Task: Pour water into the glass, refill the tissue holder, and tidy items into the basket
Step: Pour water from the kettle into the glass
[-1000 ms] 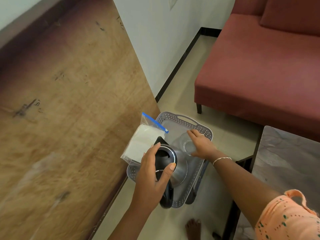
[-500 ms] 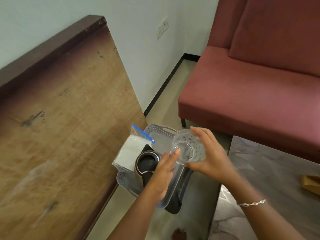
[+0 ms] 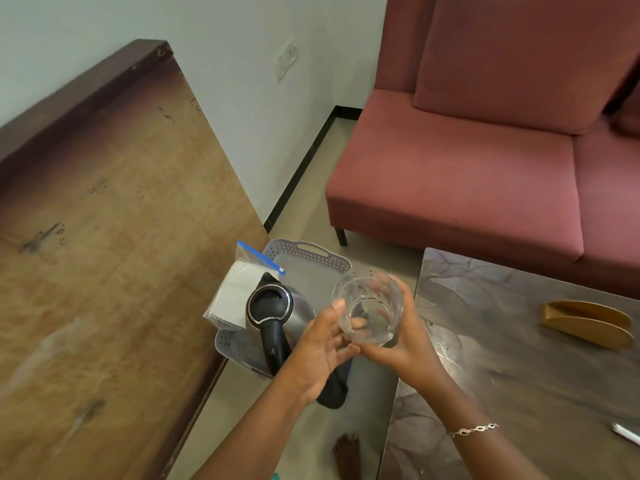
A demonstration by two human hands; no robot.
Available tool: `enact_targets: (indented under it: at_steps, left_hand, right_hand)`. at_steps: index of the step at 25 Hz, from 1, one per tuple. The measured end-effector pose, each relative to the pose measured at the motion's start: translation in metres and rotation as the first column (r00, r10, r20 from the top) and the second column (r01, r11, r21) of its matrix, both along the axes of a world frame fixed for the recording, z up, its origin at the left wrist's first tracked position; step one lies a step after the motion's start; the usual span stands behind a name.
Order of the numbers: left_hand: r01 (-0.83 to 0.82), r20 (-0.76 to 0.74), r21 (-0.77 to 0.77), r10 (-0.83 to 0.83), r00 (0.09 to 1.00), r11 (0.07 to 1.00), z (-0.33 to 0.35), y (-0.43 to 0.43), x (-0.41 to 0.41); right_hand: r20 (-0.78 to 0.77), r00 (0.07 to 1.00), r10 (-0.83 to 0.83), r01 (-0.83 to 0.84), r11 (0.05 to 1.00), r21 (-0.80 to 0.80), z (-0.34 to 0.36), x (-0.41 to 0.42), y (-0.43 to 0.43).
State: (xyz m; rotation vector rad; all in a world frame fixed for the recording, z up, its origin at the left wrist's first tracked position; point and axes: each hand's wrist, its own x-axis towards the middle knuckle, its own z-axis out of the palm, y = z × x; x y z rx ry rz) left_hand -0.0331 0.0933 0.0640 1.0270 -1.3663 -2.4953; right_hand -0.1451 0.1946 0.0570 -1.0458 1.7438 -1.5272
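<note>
Lifted clear of the basket since a moment ago, the glass now hangs in the air between that basket and the edge of the desk. It is a clear, round tumbler with faint cut patterning, held upright so its open mouth faces up toward the camera. Her right hand is wrapped around its far side and base, fingers closed on it; her left hand rests open against the near side, thumb by the rim, palm spread. Below on the floor, the grey perforated plastic basket carries a steel kettle with a black lid and handle, the handle pointing toward her, and a clear zip bag of white tissues leaning over the left rim. A curved wooden tissue holder sits on the marbled desk.
</note>
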Motion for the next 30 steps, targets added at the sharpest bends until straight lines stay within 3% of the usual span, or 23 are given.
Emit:
enact_targets:
  at_steps: [3,5,7,8,9,11,13,16,20,26,30]
  left_hand:
    - [0.021,0.056,-0.146,-0.013,0.998,0.989,-0.004,0.006,0.008]
    - [-0.159,0.128,-0.445,0.239,0.963,0.881,-0.015,0.005,0.023]
    - [-0.330,0.192,-0.692,0.604,0.773,0.642,-0.037,-0.009,0.047]
    - [-0.321,0.260,-0.726,0.675,0.690,0.608,-0.051,-0.018,0.057]
    - [-0.265,0.358,-0.716,0.666,0.654,0.645,-0.067,-0.027,0.065]
    - [-0.156,0.510,-0.591,0.517,0.688,0.791,-0.097,-0.040,0.068]
    - [-0.133,0.568,-0.450,0.398,0.721,0.883,-0.111,-0.044,0.059]
    - [-0.246,0.606,-0.360,0.426,0.672,0.900,-0.121,-0.050,0.051]
    - [-0.345,0.593,-0.211,0.401,0.698,0.914,-0.130,-0.057,0.052]
    - [-0.389,0.570,-0.249,0.459,0.682,0.887,-0.138,-0.061,0.061]
    - [-0.329,0.549,-0.316,0.454,0.702,0.890,-0.128,-0.073,0.067]
  right_hand:
    - [0.048,0.996,-0.076,0.078,0.996,-0.036,0.000,0.006,0.010]
    - [0.053,0.992,-0.117,0.120,0.990,-0.070,0.002,0.008,0.016]
    - [0.068,0.988,-0.136,0.142,0.986,-0.088,0.003,0.008,0.022]
    - [0.063,0.988,-0.144,0.149,0.986,-0.080,0.003,0.007,0.025]
    - [0.043,0.987,-0.156,0.158,0.985,-0.065,0.004,0.007,0.027]
    - [0.018,0.984,-0.177,0.177,0.983,-0.046,0.004,0.006,0.032]
    - [0.024,0.982,-0.189,0.190,0.981,-0.038,0.002,0.007,0.035]
    - [0.039,0.981,-0.191,0.192,0.981,-0.010,-0.001,0.009,0.042]
    - [0.010,0.978,-0.208,0.208,0.977,0.056,-0.006,0.012,0.053]
    - [-0.014,0.973,-0.229,0.229,0.967,0.115,-0.008,0.009,0.064]
    - [-0.031,0.968,-0.249,0.251,0.962,0.112,-0.008,0.005,0.069]
